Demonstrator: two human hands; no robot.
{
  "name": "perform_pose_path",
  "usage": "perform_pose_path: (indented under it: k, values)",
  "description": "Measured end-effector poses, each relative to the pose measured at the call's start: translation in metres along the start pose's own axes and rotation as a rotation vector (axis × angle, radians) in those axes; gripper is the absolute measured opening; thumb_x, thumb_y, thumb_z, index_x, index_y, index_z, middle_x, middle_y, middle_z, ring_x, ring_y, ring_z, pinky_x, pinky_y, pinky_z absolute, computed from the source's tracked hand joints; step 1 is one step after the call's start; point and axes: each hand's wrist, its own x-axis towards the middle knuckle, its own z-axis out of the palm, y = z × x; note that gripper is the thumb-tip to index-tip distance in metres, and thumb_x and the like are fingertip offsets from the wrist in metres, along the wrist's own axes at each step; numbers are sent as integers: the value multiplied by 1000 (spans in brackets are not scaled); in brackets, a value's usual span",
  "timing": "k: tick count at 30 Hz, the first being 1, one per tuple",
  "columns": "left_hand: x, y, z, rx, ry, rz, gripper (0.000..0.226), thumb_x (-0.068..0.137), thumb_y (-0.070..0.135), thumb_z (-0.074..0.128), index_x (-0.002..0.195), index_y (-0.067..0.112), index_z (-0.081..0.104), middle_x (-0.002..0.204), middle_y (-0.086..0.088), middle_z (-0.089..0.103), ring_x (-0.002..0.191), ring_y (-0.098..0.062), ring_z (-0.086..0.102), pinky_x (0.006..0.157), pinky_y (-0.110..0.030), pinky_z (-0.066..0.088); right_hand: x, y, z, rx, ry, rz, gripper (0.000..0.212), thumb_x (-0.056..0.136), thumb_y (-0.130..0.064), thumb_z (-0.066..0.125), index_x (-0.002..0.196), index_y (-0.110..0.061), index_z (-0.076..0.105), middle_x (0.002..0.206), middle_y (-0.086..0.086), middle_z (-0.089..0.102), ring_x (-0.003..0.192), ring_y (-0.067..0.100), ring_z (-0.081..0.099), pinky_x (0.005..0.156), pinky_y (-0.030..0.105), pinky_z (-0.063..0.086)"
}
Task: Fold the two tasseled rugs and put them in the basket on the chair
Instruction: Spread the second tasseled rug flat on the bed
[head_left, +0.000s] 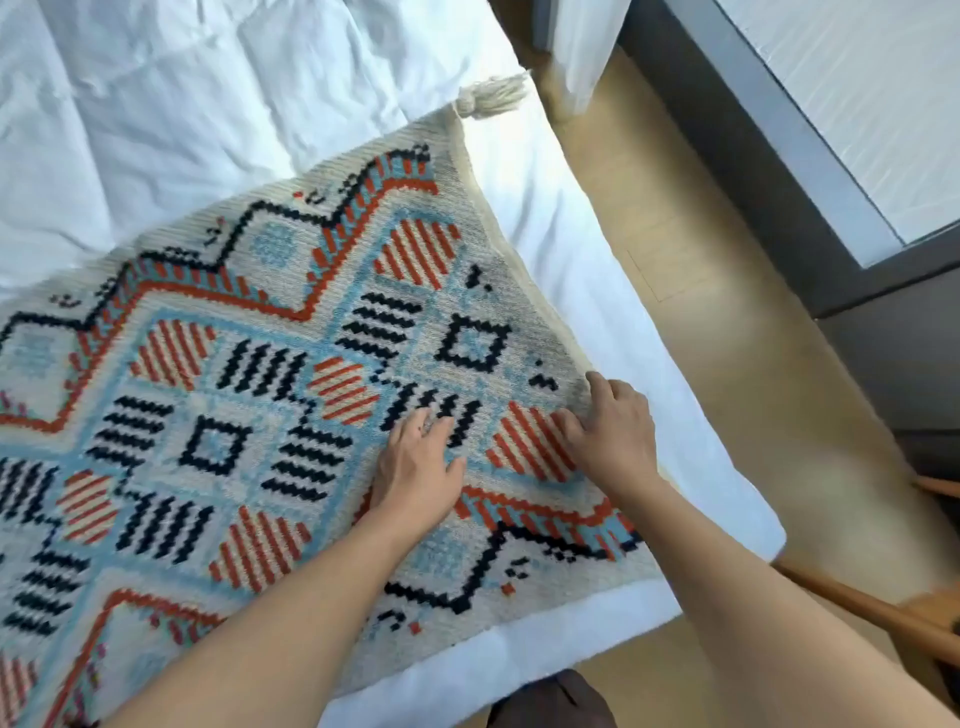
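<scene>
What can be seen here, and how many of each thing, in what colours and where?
Woven patterned rug: one, cream with blue, orange-red and black diamonds and stripes, spread flat on the bed.
Cream yarn tassel: one visible, at the rug's far corner.
White quilted bedding: one, wrinkled, under and beyond the rug.
Light wooden floor: beige, right of the bed.
Grey window frame: one, upper right.
White curtain: one, hanging at top centre.
Brown wooden furniture piece: partly seen, lower right; cannot tell what it is.
Left hand: fingers straight, resting flat on the rug.
Right hand: fingers curled, pressing on the rug near its right edge.
</scene>
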Motion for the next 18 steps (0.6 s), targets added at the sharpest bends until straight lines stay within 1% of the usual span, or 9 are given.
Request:
perform_pose_path:
  k: [2, 4, 6, 8, 9, 11, 13, 15, 18]
  values:
    - [9, -11, -17, -14, -13, -28, 64, 101, 40, 55, 158, 32, 29, 170, 3, 10, 155, -23, 14, 122, -46, 28, 26, -25, 3, -30, -8, -94, 49, 93, -47, 56, 136, -27, 44, 132, 9, 49, 120, 34, 46, 95, 44, 42]
    - [14, -28, -25, -25, -41, -56, 69, 101, 42, 56, 160, 36, 22, 171, 6, 2, 157, -22, 5, 124, -45, 24, 42, -41, 13, -131, -85, -144, 61, 93, -53, 51, 146, -32, 31, 151, 15, 33, 135, 38, 36, 105, 47, 38]
    - [11, -49, -23, -50, -96, -93, 72, 100, 42, 56, 161, 39, 18, 171, 8, -3, 158, -20, 0, 125, -47, 21, 45, -44, 25, -224, -198, -152, 74, 98, -63, 37, 159, -36, 6, 168, 18, 0, 154, 39, 8, 122, 52, 18]
    - [2, -69, -16, -23, -164, -102, 74, 101, 41, 55, 162, 38, 14, 171, 8, -9, 158, -20, -2, 127, -48, 16, 40, -39, 34, -238, -222, -146, 79, 98, -71, 28, 161, -36, -5, 169, 14, -13, 157, 34, -7, 126, 52, 6]
    - [-4, -77, -11, 16, -187, -88, 75, 102, 39, 54, 162, 35, 11, 170, 7, -11, 158, -20, -4, 127, -47, 15, 35, -35, 34, -220, -186, -118, 82, 97, -73, 30, 162, -34, -3, 170, 12, -7, 157, 32, -1, 125, 50, 8]
    - [-17, -88, -2, 75, -187, -55, 75, 103, 36, 53, 163, 32, 7, 171, 6, -11, 158, -19, -5, 127, -44, 13, 24, -24, 30, -157, -58, 17, 90, 91, -76, 41, 161, -26, 12, 166, 13, 21, 151, 33, 23, 118, 51, 24]
    - [-27, -90, 6, 87, -164, -52, 73, 103, 37, 51, 163, 28, 11, 172, 2, -4, 158, -21, -1, 126, -42, 12, 12, -5, 21, -126, 22, 180, 92, 84, -80, 48, 152, -21, 32, 148, 14, 46, 135, 37, 43, 105, 53, 37]
    - [-34, -84, 14, 72, -166, -75, 72, 102, 39, 52, 163, 24, 16, 172, -1, 2, 158, -25, 3, 127, -43, 14, -4, 25, 12, -144, -16, 256, 86, 80, -82, 51, 138, -20, 46, 131, 14, 59, 123, 38, 52, 96, 52, 41]
    - [-42, -68, 27, 37, -167, -91, 69, 101, 39, 54, 161, 22, 24, 171, -5, 8, 156, -28, 10, 126, -45, 21, -33, 67, 3, -113, -93, 299, 72, 81, -78, 56, 128, -24, 51, 113, 8, 68, 110, 36, 61, 85, 47, 46]
